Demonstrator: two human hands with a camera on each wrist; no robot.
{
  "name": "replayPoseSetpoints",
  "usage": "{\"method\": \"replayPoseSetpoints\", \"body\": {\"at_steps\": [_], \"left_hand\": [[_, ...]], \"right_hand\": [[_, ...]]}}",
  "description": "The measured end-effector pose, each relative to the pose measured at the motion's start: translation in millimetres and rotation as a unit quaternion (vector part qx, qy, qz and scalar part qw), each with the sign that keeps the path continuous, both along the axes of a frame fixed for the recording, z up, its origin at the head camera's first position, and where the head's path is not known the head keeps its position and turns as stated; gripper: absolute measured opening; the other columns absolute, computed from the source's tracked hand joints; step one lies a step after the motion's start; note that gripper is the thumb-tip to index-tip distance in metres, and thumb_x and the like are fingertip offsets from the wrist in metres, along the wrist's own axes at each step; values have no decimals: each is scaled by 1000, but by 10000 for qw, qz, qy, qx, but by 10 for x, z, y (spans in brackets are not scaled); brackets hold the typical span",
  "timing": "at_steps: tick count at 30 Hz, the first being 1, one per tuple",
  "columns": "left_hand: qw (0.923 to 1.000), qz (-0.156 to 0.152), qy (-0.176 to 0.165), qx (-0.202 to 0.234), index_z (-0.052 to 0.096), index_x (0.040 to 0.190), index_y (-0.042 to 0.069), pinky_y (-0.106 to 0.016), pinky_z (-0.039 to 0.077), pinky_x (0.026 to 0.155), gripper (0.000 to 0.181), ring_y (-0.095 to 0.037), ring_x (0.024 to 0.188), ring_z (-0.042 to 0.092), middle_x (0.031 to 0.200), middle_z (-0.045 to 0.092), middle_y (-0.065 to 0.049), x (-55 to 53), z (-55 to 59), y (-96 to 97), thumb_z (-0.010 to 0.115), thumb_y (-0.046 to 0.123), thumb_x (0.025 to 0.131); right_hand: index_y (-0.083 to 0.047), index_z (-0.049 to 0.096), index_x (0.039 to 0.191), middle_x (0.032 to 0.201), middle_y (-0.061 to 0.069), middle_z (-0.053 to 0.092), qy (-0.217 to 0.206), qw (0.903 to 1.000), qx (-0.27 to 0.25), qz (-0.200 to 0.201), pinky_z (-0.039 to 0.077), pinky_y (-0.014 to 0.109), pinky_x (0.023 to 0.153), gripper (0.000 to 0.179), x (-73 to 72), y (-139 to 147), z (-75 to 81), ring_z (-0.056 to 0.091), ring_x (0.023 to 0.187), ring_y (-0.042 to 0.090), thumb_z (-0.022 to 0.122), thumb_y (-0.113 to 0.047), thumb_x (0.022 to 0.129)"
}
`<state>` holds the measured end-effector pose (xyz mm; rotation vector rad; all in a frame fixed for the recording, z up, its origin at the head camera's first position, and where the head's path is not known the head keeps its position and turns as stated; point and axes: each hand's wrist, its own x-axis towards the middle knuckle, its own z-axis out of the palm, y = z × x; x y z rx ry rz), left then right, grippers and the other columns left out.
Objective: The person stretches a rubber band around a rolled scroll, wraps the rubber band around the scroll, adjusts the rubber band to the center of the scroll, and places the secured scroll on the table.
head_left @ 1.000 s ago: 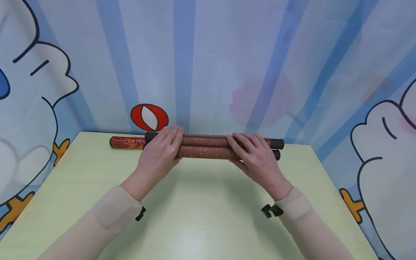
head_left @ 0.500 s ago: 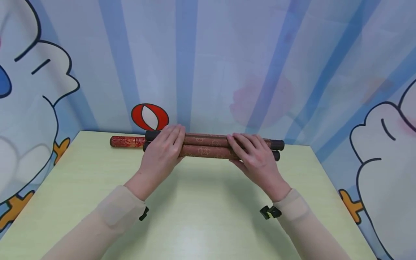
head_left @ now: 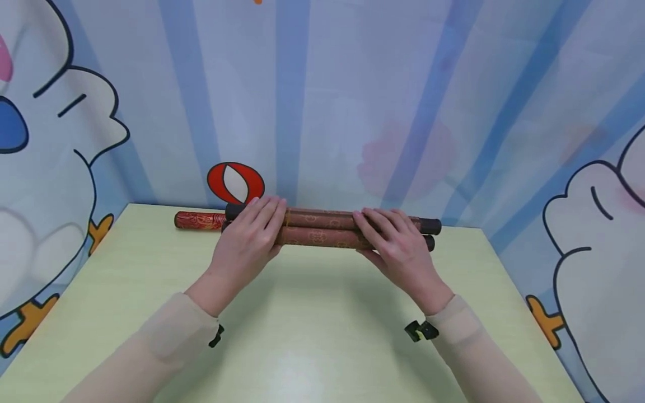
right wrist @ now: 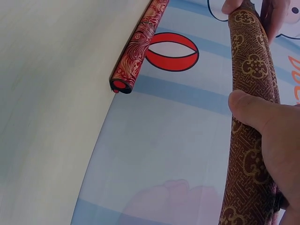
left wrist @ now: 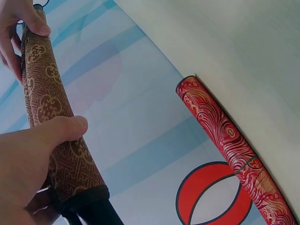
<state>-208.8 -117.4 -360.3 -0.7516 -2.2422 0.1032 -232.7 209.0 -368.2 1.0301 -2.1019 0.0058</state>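
Observation:
Both hands hold a brown, gold-patterned brocade scroll [head_left: 317,237] with black ends, made of two rolls lying side by side. It is level and raised above the table. My left hand [head_left: 249,238] grips it near its left end, thumb on the near side and fingers over the top. Toward the other end, my right hand [head_left: 398,243] grips it the same way. In the left wrist view the left thumb presses along the brocade [left wrist: 51,108]; the right wrist view shows the right thumb [right wrist: 248,105] doing likewise. Palms and fingers cover parts of both rolls.
A red, gold-patterned roll [head_left: 200,220] lies on the pale table [head_left: 312,324] by its back edge, partly hidden behind the scroll and left hand. A blue striped cloth [head_left: 332,101] with cartoon figures rises behind the table and along its sides.
The head view has shifted slightly, moving the background and red roll a little rightward in the picture. Both hands keep their hold on the brown scroll in nearly the same place.

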Motion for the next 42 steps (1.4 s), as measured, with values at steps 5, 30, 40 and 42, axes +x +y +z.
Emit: {"method": "replayPoseSetpoints", "body": {"at_steps": [5,30,40,42], "left_hand": [[10000,-50,53,46,62,142,-8,-45,49,115,76,-38,129,65,137,68,-23,-28,-28,37,95,25,81],[9978,-64,-637,191,60,146,-6,-45,46,118,92,-36,134,63,141,67,-22,6,-5,97,101,35,74],[9989,-81,-444,159,64,140,-7,-43,49,115,87,-35,127,67,134,71,-21,-21,-22,169,102,35,73],[9993,-106,-346,120,65,139,-6,-42,49,116,87,-34,127,67,134,71,-21,-29,-28,179,101,37,73]], "right_hand": [[-6,58,153,143,19,64,-47,10000,29,-26,51,53,110,78,21,-4,-9,63,126,38,93,-26,86],[-6,58,153,142,18,64,-202,9997,108,7,51,53,108,79,35,27,-22,63,126,38,93,-26,86],[-7,58,153,142,18,64,-117,9999,20,24,53,54,104,77,81,-43,-23,64,123,38,92,-26,87],[-7,58,153,142,18,64,-107,9999,27,24,53,53,104,77,74,-58,-22,64,123,38,92,-26,87]]}}
